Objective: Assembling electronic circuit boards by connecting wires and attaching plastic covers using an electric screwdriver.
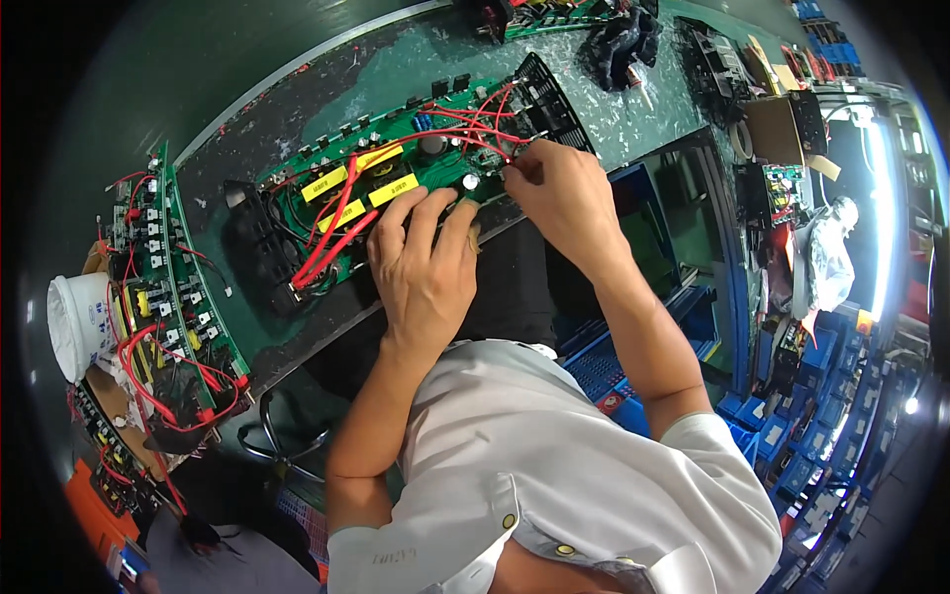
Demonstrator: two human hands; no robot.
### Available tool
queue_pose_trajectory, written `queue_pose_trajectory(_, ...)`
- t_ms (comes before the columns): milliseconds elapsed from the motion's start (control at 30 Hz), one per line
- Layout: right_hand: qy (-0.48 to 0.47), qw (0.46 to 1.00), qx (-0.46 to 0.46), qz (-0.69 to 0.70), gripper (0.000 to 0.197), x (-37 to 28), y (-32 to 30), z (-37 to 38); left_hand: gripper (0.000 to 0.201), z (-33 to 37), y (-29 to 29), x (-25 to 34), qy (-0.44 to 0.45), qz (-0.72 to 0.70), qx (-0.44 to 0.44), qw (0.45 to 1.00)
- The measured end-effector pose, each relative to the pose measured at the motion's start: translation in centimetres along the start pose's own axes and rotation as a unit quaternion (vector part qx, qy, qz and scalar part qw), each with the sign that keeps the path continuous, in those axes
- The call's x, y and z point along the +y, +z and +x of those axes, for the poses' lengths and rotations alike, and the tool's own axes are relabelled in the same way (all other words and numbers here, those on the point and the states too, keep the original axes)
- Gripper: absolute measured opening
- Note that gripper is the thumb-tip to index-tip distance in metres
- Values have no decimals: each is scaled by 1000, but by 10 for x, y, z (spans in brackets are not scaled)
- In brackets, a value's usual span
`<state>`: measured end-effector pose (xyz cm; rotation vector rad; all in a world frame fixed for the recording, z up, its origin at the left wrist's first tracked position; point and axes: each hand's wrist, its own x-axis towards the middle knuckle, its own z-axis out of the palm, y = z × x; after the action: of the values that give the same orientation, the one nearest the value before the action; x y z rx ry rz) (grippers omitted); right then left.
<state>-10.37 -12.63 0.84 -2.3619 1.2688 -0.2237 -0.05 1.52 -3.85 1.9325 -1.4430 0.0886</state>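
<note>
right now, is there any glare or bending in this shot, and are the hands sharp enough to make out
Head view: the light strip at right is blown out to white; head view: blue bins curve along the right side, and the corners fall to black; head view: left hand and right hand look reasonably sharp.

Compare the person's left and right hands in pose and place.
The left hand lies over the circuit board, fingers slightly apart; the right hand is curled, thumb close to forefinger. The left hand is beside the yellow blocks, the right hand by red wires near the black end panel. Both are bare.
</note>
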Motion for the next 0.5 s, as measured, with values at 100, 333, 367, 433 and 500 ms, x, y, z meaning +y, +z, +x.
queue_pose_trajectory(100,1,998,2,-58,22,-8,2,0,21,0,1,-1,3,1,10,1000)
queue_pose_trajectory(333,34,999,3,15,22,-4,-1,-5,21,0,1,0,1,7,-4,1000)
queue_pose_trajectory(367,26,999,6,26,23,-3,2,-5,21,-1,2,0,-3,2,1,1000)
queue_pose_trajectory(433,31,999,2,44,23,-2,0,-3,20,-1,3,-1,-7,-5,7,1000)
queue_pose_trajectory(500,35,997,-3,61,23,2,-3,-2,19,-2,2,-1,-10,0,3,1000)
